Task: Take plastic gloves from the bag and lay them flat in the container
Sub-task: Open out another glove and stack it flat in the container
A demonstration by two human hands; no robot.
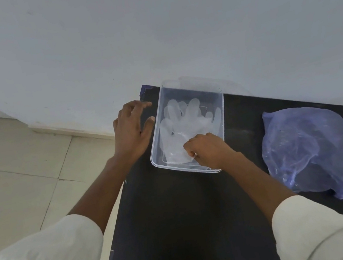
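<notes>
A clear plastic container (221,108) stands at the far left of the black table (181,219). Translucent plastic gloves (183,121) lie spread inside it, fingers pointing away from me. My right hand (209,149) reaches into the container's near end and pinches the cuff of the top glove. My left hand (130,129) hovers beside the container's left wall, fingers apart, holding nothing. A crumpled bluish plastic bag (310,152) lies on the table to the right.
A pale wall rises right behind the table. Tiled floor (15,178) lies to the left, past the table's left edge. Bare black tabletop stretches between the container and the bag.
</notes>
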